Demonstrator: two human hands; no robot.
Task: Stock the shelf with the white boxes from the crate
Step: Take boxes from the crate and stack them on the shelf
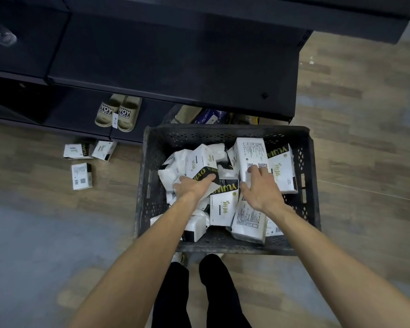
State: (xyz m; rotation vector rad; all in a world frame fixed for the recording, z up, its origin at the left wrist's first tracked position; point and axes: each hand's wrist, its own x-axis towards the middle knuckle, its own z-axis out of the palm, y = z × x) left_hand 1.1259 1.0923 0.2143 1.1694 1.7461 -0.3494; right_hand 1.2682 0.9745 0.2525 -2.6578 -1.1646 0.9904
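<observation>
- Left hand [191, 187] grips the black end of a tilted white box [200, 162]; right hand [262, 188] clasps an upright white box [251, 153].
- Both boxes sit among others heaped in the dark crate [223, 132], on the floor.
- Beyond: the dark shelf [175, 55], slippers [118, 113] on its lowest tier; three loose boxes [82, 176] on the floor, left.

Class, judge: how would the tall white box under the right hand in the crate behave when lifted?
The white box probably lifts lightly: the right hand grips it alone. Its smooth wrap may slip. Leaning on the heap in the crate, it could topple neighbours.
</observation>
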